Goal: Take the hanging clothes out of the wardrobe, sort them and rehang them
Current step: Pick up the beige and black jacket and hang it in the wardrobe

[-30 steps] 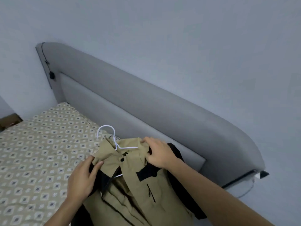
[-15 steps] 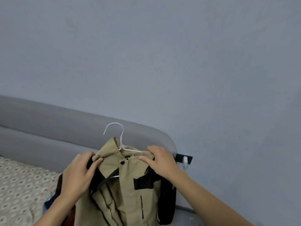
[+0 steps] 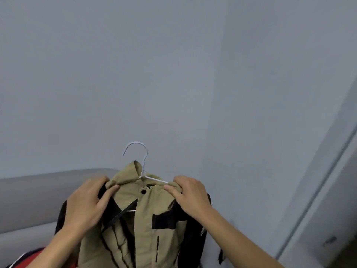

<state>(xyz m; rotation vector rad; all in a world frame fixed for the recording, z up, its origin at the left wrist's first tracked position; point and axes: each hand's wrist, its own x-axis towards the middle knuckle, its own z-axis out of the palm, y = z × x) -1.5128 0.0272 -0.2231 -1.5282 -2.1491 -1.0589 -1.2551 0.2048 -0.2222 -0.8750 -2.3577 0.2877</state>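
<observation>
A khaki jacket [image 3: 146, 225] with black shoulders and sleeves hangs on a white wire hanger [image 3: 142, 161], held up in front of me in the lower middle of the view. My left hand [image 3: 87, 204] grips the jacket's left shoulder beside the collar. My right hand [image 3: 190, 194] pinches the right shoulder where the hanger's arm ends. The hanger's hook stands free above the collar. The jacket's lower part is cut off by the frame's bottom edge.
A grey padded headboard [image 3: 29, 194] runs along the left behind the jacket. A red and white garment [image 3: 25, 258] lies at the bottom left. Plain grey-blue walls meet in a corner [image 3: 224, 93]. A grey door frame or panel [image 3: 328, 180] stands at the right.
The view has swung right, away from the patterned bed, toward the wall corner. Both hands keep their hold on the jacket's shoulders and carry it along on its hanger.
</observation>
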